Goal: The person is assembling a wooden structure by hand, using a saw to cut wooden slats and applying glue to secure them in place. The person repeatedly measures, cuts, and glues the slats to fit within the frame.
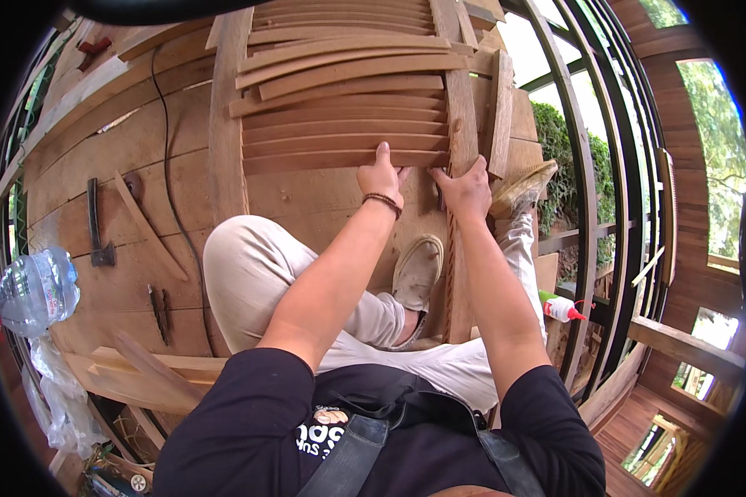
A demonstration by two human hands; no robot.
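Wooden slats (pixel 344 132) lie in a row between two upright rails, at about 12 o'clock from the person's lap, on the plank floor (pixel 124 157). The left hand (pixel 380 176) presses the lowest slat (pixel 340 160) with its thumb up on the slat's edge and its fingers folded under, a beaded bracelet (pixel 383 201) on the wrist. The right hand (pixel 466 189) sits at 3 o'clock of the left one, just beside it, fingers spread flat on the right rail (pixel 462 124) where the slat meets it. A hatchet (pixel 98 224) lies well apart at 9 o'clock, a plastic water bottle (pixel 35 291) at 8 o'clock, a glue bottle (pixel 560 307) at 4 o'clock
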